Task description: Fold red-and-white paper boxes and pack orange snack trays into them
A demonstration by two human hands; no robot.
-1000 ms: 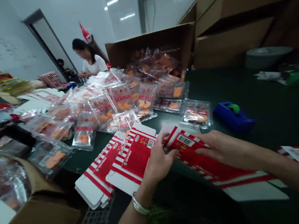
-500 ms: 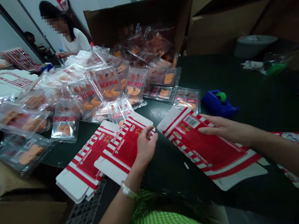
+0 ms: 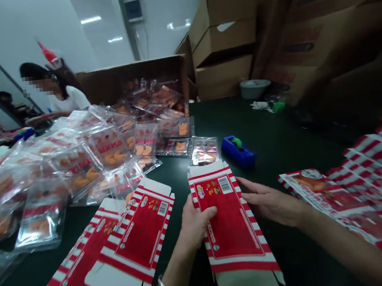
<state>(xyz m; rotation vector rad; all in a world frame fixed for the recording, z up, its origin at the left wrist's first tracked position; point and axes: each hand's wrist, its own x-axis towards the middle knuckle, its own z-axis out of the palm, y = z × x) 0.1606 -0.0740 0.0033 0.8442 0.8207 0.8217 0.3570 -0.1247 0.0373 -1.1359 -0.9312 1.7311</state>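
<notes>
A flat red-and-white striped carton (image 3: 229, 223) lies lengthwise on the dark green table (image 3: 280, 147) in front of me. My left hand (image 3: 194, 222) grips its left edge, thumb on top. My right hand (image 3: 268, 201) rests against its right edge with fingers stretched out along it. To the left lies a stack of the same flat cartons (image 3: 120, 246), fanned out and untouched.
Many clear packs of orange pieces (image 3: 86, 158) spill from an open cardboard box (image 3: 129, 79) at the back left. A blue tape dispenser (image 3: 238, 150) sits behind the carton. More flat cartons (image 3: 362, 184) are piled at right. Stacked boxes (image 3: 234, 34) stand behind. A person (image 3: 56, 91) sits far left.
My left hand has left the stack on the left and taken the single carton's left edge. The carton has turned from slanted to lengthwise. The camera view swung right.
</notes>
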